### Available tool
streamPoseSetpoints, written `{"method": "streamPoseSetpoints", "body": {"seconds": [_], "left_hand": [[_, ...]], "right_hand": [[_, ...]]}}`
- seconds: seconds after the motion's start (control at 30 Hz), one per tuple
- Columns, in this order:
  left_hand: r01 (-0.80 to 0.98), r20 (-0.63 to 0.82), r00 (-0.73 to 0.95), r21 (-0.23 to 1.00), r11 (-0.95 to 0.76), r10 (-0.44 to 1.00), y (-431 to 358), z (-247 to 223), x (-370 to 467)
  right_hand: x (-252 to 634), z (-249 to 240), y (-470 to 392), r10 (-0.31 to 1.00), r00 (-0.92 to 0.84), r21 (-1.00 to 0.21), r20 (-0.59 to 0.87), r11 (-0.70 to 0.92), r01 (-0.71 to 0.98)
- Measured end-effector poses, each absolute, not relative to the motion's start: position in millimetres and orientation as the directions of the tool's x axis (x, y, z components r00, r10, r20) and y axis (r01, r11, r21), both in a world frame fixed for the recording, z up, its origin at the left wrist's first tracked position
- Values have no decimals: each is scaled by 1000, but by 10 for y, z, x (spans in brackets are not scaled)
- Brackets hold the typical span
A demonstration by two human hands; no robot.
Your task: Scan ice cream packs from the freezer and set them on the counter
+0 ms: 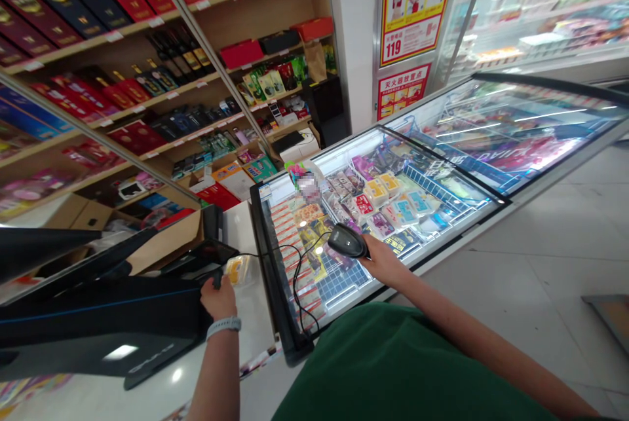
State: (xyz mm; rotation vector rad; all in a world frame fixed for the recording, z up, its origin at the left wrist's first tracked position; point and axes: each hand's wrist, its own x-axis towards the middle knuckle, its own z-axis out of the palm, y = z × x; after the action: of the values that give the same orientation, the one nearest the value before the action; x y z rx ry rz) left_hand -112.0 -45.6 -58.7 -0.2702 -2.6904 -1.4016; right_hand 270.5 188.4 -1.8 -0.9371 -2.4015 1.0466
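Observation:
My right hand (381,260) is wrapped round the grip of a black handheld scanner (348,241), held over the glass top of a chest freezer (339,290). A black cable (296,270) runs from the scanner across the glass. At the left, my left hand (219,298) has its fingers curled round a small dark object (217,277) beside the black terminal (167,316); what that object is, I cannot make out. Just right of those fingers, a clear package with a yellow label (238,270) lies on the white counter (255,303).
Packaged foods (376,192) and blue baskets (432,188) show under the freezer's glass. An open cardboard box (171,244) stands behind the terminal. Shelves of boxes and bottles (147,90) line the back left, beside a white pillar (356,35). Tiled floor (521,264) lies at the right.

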Motion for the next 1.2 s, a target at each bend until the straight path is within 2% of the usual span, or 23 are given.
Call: {"method": "streamPoseSetpoints", "body": {"seconds": [0.1,0.37,0.87,1.2], "left_hand": [[245,241,-966,734,633,94,-397,-532,-1099],[380,315,-923,649,660,222,-163,-481,-999],[527,301,-838,662,534,455,314,-667,-711],[679,258,-650,619,394,715,859,-708,-191]], "right_hand": [[2704,-49,1891,690,-720,-748,79,518,414],[2714,-79,1895,699,-710,-751,86,513,415],[2739,-85,1901,712,-696,-778,87,485,399],[2762,-33,1905,732,-679,-775,57,461,432]]}}
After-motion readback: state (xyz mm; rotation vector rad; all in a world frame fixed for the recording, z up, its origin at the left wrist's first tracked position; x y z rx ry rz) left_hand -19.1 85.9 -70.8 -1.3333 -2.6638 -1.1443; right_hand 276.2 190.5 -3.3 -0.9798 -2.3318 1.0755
